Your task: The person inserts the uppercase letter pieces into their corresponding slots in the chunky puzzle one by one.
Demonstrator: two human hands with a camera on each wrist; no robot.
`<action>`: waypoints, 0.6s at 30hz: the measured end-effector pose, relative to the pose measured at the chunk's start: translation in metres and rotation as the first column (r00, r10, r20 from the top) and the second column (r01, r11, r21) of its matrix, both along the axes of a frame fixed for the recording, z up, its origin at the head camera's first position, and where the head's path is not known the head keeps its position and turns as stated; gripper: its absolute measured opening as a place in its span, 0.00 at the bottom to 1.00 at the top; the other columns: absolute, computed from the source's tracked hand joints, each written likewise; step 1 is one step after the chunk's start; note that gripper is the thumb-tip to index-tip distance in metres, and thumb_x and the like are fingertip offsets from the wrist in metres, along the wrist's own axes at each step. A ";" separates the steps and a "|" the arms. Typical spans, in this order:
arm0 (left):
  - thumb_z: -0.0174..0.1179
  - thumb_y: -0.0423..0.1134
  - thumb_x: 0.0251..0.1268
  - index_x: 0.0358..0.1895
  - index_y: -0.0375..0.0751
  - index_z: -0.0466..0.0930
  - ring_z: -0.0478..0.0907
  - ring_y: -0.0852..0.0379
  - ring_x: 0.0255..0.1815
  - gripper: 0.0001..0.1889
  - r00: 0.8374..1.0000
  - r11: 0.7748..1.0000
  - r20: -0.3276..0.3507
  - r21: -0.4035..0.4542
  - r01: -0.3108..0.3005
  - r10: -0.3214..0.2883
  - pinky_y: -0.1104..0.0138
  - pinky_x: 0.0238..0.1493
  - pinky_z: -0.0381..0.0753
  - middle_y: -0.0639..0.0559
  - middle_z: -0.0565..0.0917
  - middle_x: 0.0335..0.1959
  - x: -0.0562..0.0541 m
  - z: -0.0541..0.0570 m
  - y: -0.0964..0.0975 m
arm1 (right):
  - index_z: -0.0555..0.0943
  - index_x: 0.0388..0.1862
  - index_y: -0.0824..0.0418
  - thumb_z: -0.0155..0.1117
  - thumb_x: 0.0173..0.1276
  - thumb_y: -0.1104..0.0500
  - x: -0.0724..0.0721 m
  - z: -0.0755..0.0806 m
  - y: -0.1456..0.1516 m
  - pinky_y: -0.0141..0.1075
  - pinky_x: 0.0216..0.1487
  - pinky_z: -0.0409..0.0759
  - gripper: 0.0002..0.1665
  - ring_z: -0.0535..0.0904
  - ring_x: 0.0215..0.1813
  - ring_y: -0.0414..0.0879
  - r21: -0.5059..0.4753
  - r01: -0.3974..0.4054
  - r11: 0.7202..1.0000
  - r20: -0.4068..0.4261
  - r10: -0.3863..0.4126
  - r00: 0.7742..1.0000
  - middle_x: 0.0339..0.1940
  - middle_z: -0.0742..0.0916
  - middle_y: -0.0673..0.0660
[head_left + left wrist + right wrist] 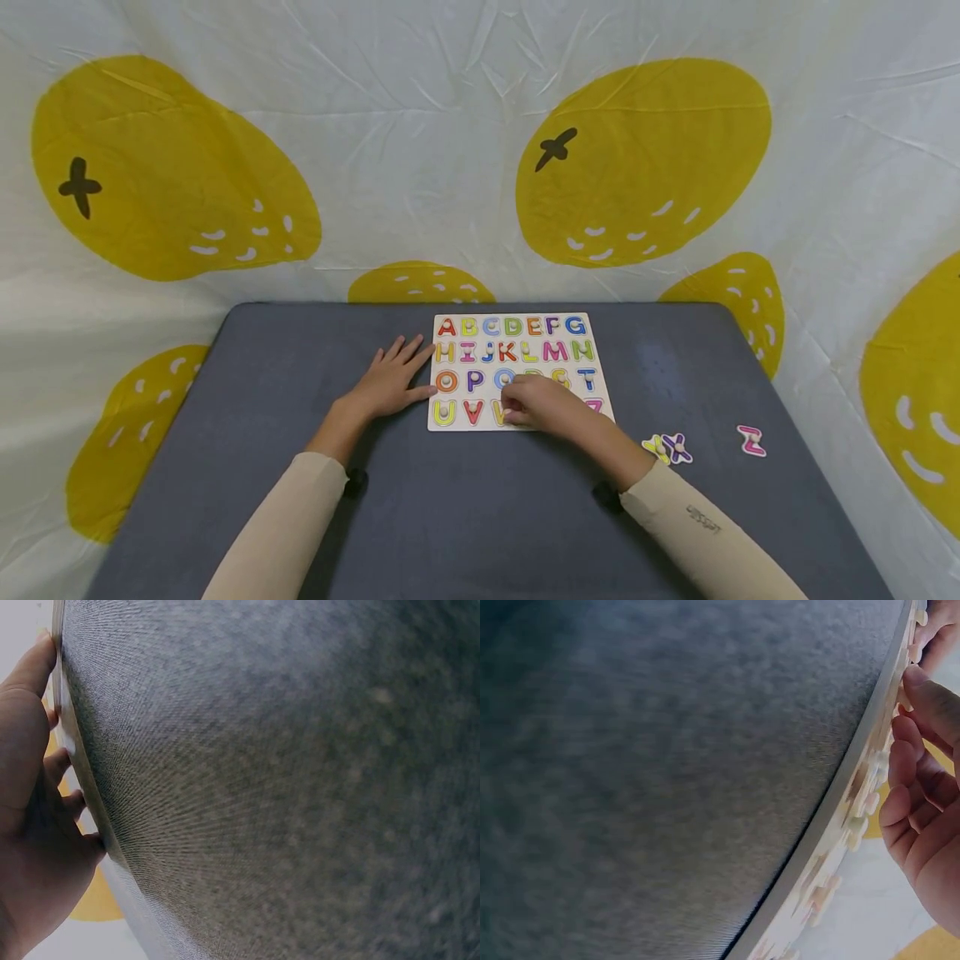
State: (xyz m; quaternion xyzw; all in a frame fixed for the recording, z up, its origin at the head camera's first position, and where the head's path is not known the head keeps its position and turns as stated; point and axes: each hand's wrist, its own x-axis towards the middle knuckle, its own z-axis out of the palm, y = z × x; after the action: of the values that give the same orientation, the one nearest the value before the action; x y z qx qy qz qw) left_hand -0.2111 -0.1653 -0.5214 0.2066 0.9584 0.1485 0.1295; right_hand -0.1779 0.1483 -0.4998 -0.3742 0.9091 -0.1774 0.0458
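A pale alphabet puzzle board [525,429] lies on the table, with colourful knobbed letter pieces in its rows. At its bottom row my right hand [546,407] pinches the knob of a yellow letter W piece [497,412], which the fingers partly cover. Thumb and index finger meet on that knob in the right wrist view, where the right hand [930,795] is seen from the side. My left hand [386,383] lies with fingers spread, its thumb and index fingertip touching the board's left edge. A pink Z [593,406] shows at the bottom right corner of the board.
Right of the board, a yellow Y piece [655,447] and a purple X piece [678,450] lie close together. Farther right is a loose pink Z piece [752,441]. Behind the dark grey table [480,517] hangs a white cloth [420,167] with yellow fruit prints.
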 end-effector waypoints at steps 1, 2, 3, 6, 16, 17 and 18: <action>0.58 0.64 0.72 0.85 0.52 0.50 0.40 0.35 0.86 0.45 1.000 1.000 0.002 0.002 0.000 0.000 0.34 0.80 0.42 0.44 0.50 0.86 0.000 0.000 0.000 | 0.81 0.29 0.54 0.78 0.65 0.55 0.000 0.000 -0.001 0.30 0.33 0.66 0.12 0.68 0.30 0.37 -0.002 -0.004 1.000 -0.001 0.004 1.000 0.26 0.74 0.45; 0.58 0.64 0.72 0.85 0.52 0.50 0.40 0.35 0.86 0.45 1.000 1.000 0.002 0.001 0.000 0.000 0.34 0.80 0.43 0.44 0.50 0.86 0.000 0.000 0.000 | 0.81 0.29 0.54 0.77 0.65 0.55 -0.001 0.000 -0.001 0.30 0.33 0.67 0.12 0.68 0.30 0.37 -0.003 -0.007 1.000 0.000 0.007 1.000 0.26 0.75 0.45; 0.58 0.64 0.73 0.85 0.52 0.50 0.40 0.35 0.86 0.45 1.000 1.000 0.001 0.001 -0.001 0.001 0.34 0.80 0.43 0.44 0.50 0.86 0.000 0.000 0.000 | 0.81 0.29 0.54 0.77 0.65 0.55 -0.001 0.001 -0.002 0.30 0.34 0.67 0.11 0.68 0.30 0.37 -0.001 -0.006 1.000 0.006 0.006 1.000 0.26 0.75 0.45; 0.58 0.63 0.73 0.85 0.52 0.50 0.40 0.35 0.86 0.45 1.000 1.000 0.001 0.007 -0.003 0.003 0.34 0.80 0.43 0.44 0.50 0.86 0.000 -0.001 -0.001 | 0.82 0.30 0.55 0.76 0.66 0.56 -0.001 0.001 -0.004 0.31 0.35 0.69 0.10 0.69 0.31 0.38 0.003 -0.010 1.000 0.017 0.010 1.000 0.27 0.76 0.46; 0.58 0.64 0.73 0.85 0.53 0.49 0.39 0.35 0.86 0.45 1.000 1.000 -0.001 -0.001 -0.002 0.002 0.34 0.80 0.42 0.44 0.49 0.86 0.000 -0.003 -0.002 | 0.82 0.32 0.55 0.74 0.68 0.58 0.000 -0.001 -0.006 0.33 0.37 0.72 0.08 0.71 0.32 0.40 0.013 0.001 1.000 0.033 -0.002 0.999 0.28 0.78 0.47; 0.58 0.63 0.73 0.85 0.53 0.50 0.40 0.35 0.86 0.45 1.000 1.000 -0.004 0.003 0.000 0.000 0.33 0.80 0.42 0.44 0.49 0.86 0.000 -0.002 -0.001 | 0.83 0.33 0.55 0.74 0.68 0.58 0.000 -0.001 -0.005 0.33 0.37 0.73 0.07 0.71 0.33 0.40 0.009 0.002 1.000 0.033 -0.002 0.999 0.29 0.78 0.47; 0.59 0.63 0.73 0.85 0.52 0.50 0.40 0.35 0.86 0.45 1.000 1.000 -0.006 0.007 0.003 -0.003 0.33 0.80 0.43 0.43 0.49 0.86 0.000 -0.002 -0.001 | 0.83 0.33 0.55 0.74 0.68 0.58 0.000 -0.001 -0.003 0.33 0.38 0.74 0.06 0.72 0.33 0.40 0.000 0.001 1.000 0.033 -0.001 0.999 0.29 0.79 0.47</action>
State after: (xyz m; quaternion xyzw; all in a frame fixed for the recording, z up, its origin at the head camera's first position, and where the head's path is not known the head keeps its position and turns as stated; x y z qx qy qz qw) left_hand -0.2110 -0.1663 -0.5238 0.2088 0.9579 0.1513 0.1261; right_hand -0.1782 0.1449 -0.5006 -0.3706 0.9085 -0.1834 0.0606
